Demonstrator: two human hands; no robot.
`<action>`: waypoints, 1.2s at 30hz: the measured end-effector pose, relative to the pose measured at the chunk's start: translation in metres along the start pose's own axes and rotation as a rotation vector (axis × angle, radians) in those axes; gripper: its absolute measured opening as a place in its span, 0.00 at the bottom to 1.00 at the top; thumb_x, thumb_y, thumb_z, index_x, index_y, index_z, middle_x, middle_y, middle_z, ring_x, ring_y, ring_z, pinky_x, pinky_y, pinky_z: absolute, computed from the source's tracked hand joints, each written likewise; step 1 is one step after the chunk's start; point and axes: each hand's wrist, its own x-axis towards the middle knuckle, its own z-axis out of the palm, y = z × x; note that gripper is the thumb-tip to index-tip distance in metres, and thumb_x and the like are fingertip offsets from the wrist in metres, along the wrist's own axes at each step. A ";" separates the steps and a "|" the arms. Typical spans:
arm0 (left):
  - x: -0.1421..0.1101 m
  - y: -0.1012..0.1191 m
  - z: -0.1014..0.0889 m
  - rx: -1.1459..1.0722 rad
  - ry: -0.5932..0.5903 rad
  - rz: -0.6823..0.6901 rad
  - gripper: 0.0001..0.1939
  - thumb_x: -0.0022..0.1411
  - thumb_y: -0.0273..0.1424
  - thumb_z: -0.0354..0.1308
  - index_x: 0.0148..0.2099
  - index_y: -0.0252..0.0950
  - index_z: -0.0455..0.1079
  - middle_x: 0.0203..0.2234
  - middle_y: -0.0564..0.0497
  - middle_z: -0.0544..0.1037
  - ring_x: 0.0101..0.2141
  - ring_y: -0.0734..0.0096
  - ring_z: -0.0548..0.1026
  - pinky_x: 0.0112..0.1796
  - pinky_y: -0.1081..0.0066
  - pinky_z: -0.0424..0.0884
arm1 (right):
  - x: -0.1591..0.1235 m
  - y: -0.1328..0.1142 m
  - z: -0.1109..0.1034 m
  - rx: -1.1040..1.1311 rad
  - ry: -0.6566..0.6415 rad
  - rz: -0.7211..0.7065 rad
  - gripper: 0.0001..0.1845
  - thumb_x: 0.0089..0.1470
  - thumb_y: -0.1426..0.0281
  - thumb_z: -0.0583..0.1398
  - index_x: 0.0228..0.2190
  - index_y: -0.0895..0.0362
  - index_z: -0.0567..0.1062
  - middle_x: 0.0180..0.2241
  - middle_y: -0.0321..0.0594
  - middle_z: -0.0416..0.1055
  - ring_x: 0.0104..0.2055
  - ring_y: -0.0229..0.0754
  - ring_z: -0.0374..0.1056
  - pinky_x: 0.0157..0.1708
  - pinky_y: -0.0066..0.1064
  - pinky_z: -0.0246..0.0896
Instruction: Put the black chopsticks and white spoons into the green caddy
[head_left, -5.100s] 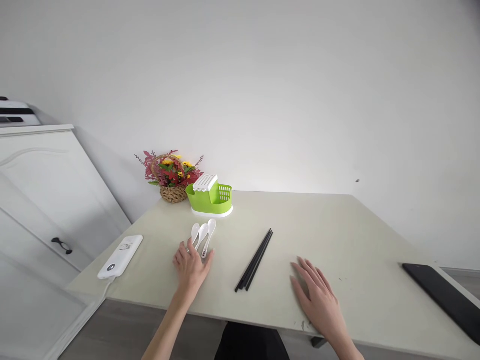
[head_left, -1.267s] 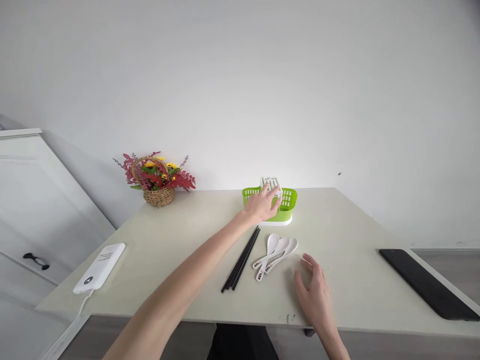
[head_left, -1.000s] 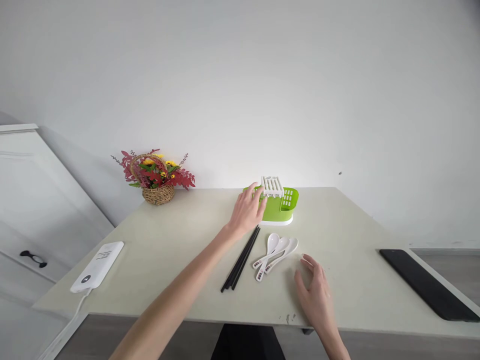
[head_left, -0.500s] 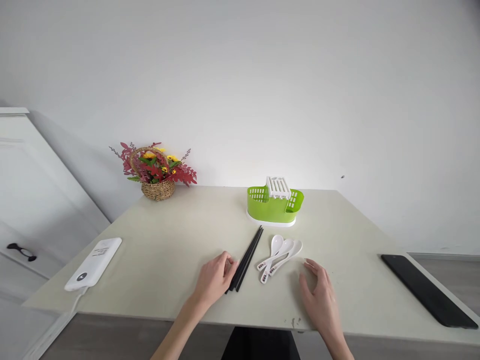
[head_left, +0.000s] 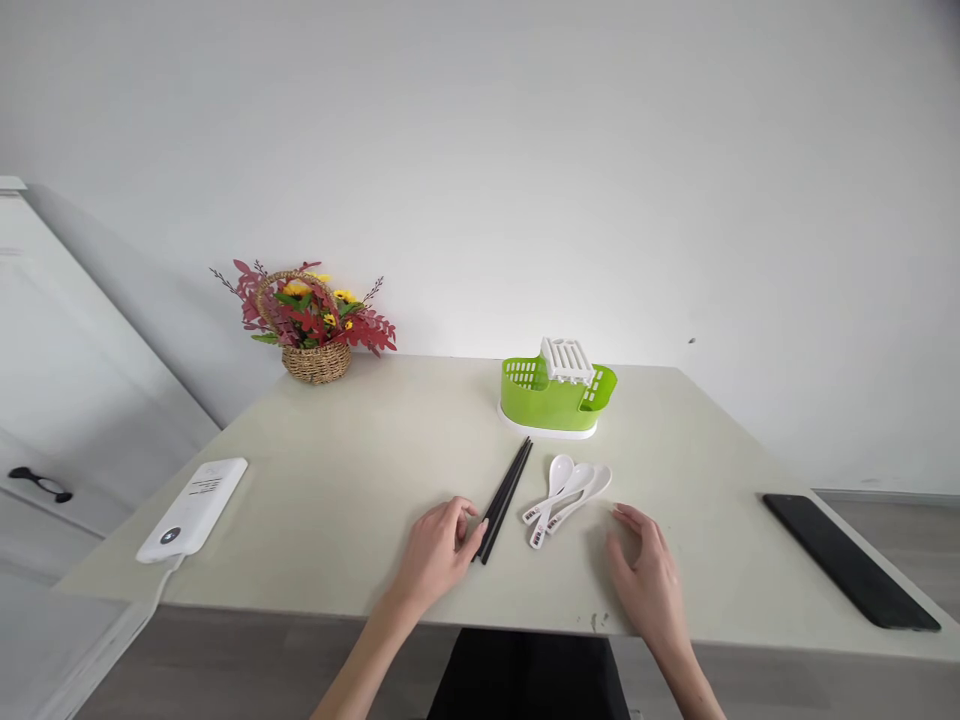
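Note:
Several black chopsticks (head_left: 506,500) lie in a slanted bundle on the table, their far ends near the green holder. My left hand (head_left: 439,545) is at their near end, fingers curled and thumb pressed against them. Three white spoons (head_left: 562,490) rest crossed over one another to the right of the chopsticks, with small labels on their handles. Beside the spoons, my right hand (head_left: 646,565) is open on the table, thumb and fingers apart. Behind stands a green cutlery holder (head_left: 547,403) with a white slotted top and a white base.
A wicker basket of artificial flowers (head_left: 315,362) stands at the back left by the wall. On the left lies a white power bank (head_left: 195,510) with a cable over the edge. A black phone (head_left: 847,560) lies at the right edge. A white cabinet (head_left: 75,400) adjoins the left side.
My left hand has closed in on the chopsticks, and their near ends are gathered more tightly. My right hand stays beside the spoons. The view has shifted slightly.

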 end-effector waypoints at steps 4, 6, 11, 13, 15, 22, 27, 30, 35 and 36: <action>0.000 0.001 -0.001 0.001 0.003 0.013 0.11 0.72 0.42 0.52 0.44 0.40 0.66 0.25 0.56 0.72 0.28 0.67 0.73 0.33 0.69 0.67 | 0.001 -0.001 0.000 0.008 0.004 0.000 0.22 0.62 0.57 0.55 0.54 0.53 0.69 0.55 0.47 0.72 0.59 0.54 0.67 0.56 0.46 0.61; 0.000 0.002 -0.001 0.014 0.011 0.016 0.11 0.71 0.43 0.54 0.45 0.40 0.67 0.25 0.55 0.72 0.29 0.66 0.74 0.34 0.68 0.67 | 0.001 -0.001 0.000 0.007 -0.003 0.008 0.22 0.63 0.57 0.54 0.54 0.53 0.69 0.56 0.46 0.72 0.59 0.54 0.67 0.56 0.46 0.61; 0.002 0.006 -0.001 0.062 0.009 0.013 0.10 0.69 0.41 0.55 0.42 0.40 0.66 0.25 0.55 0.71 0.29 0.67 0.73 0.34 0.67 0.67 | 0.000 -0.003 -0.003 0.002 -0.013 0.014 0.21 0.63 0.56 0.55 0.53 0.52 0.70 0.56 0.44 0.72 0.59 0.53 0.67 0.55 0.45 0.61; 0.003 0.008 -0.001 0.082 0.012 0.013 0.10 0.69 0.40 0.56 0.39 0.40 0.66 0.25 0.56 0.70 0.28 0.67 0.72 0.33 0.68 0.67 | 0.000 -0.004 -0.004 0.002 -0.015 0.026 0.21 0.63 0.56 0.55 0.53 0.51 0.70 0.56 0.44 0.72 0.59 0.53 0.67 0.54 0.44 0.62; 0.004 0.009 0.000 0.090 0.017 0.010 0.10 0.68 0.39 0.56 0.37 0.40 0.65 0.24 0.56 0.70 0.28 0.68 0.72 0.32 0.68 0.66 | -0.001 -0.005 -0.005 0.001 -0.022 0.049 0.21 0.62 0.55 0.55 0.53 0.51 0.71 0.56 0.44 0.72 0.59 0.53 0.67 0.53 0.44 0.63; 0.004 0.007 0.001 0.098 0.001 0.021 0.09 0.70 0.36 0.54 0.36 0.40 0.63 0.25 0.56 0.70 0.27 0.70 0.70 0.31 0.69 0.66 | -0.001 -0.005 -0.005 -0.029 -0.039 0.072 0.23 0.62 0.53 0.55 0.53 0.49 0.71 0.57 0.42 0.72 0.59 0.54 0.67 0.51 0.44 0.64; 0.005 0.003 0.003 0.115 0.013 0.043 0.10 0.70 0.34 0.54 0.34 0.40 0.61 0.26 0.56 0.70 0.27 0.71 0.70 0.30 0.70 0.65 | -0.001 -0.007 -0.004 -0.038 -0.035 0.099 0.23 0.62 0.51 0.55 0.54 0.48 0.71 0.58 0.41 0.72 0.59 0.54 0.67 0.49 0.44 0.66; 0.005 0.001 0.004 0.131 0.015 0.048 0.10 0.70 0.33 0.54 0.34 0.40 0.61 0.26 0.56 0.70 0.26 0.71 0.70 0.29 0.70 0.65 | -0.001 -0.012 -0.003 -0.037 -0.013 0.114 0.23 0.62 0.51 0.55 0.53 0.48 0.72 0.58 0.42 0.72 0.59 0.55 0.67 0.52 0.45 0.64; 0.006 -0.004 0.007 0.146 0.034 0.058 0.10 0.74 0.33 0.50 0.36 0.40 0.63 0.26 0.55 0.71 0.25 0.71 0.71 0.28 0.70 0.65 | -0.001 -0.014 0.000 -0.041 0.013 0.114 0.24 0.62 0.49 0.55 0.52 0.49 0.73 0.57 0.42 0.73 0.59 0.55 0.68 0.53 0.46 0.64; 0.007 -0.005 0.008 0.151 0.042 0.063 0.10 0.74 0.34 0.50 0.37 0.40 0.63 0.26 0.55 0.71 0.25 0.71 0.71 0.28 0.70 0.65 | -0.001 -0.013 0.000 -0.046 0.012 0.110 0.24 0.62 0.49 0.55 0.52 0.49 0.73 0.57 0.42 0.72 0.59 0.55 0.68 0.53 0.46 0.64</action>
